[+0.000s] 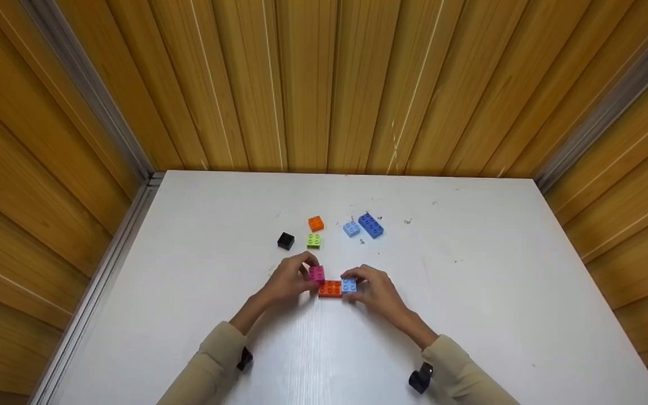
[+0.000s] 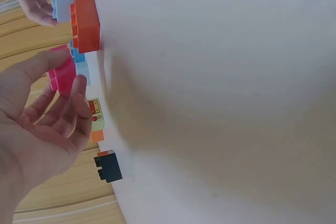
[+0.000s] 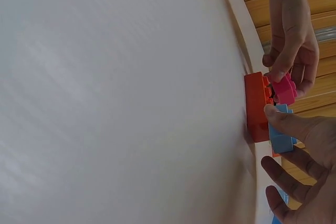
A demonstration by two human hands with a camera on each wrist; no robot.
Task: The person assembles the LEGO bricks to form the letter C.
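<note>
A long red-orange toy brick (image 1: 330,288) lies on the white table between both hands. My left hand (image 1: 291,277) pinches a magenta brick (image 1: 316,274) by the left end of the red-orange one; in the left wrist view the magenta brick (image 2: 63,72) looks apart from it. At the other end, a light blue brick (image 1: 349,284) sits on the red-orange brick's studs. Thumb and fingers of my right hand (image 1: 379,289) grip that light blue brick, seen also in the right wrist view (image 3: 281,129).
Beyond the hands lie a black brick (image 1: 286,241), a lime green brick (image 1: 313,241), an orange brick (image 1: 315,223), another light blue brick (image 1: 351,228) and a long dark blue brick (image 1: 370,225). Wood-patterned walls (image 1: 329,84) border the white table (image 1: 470,337).
</note>
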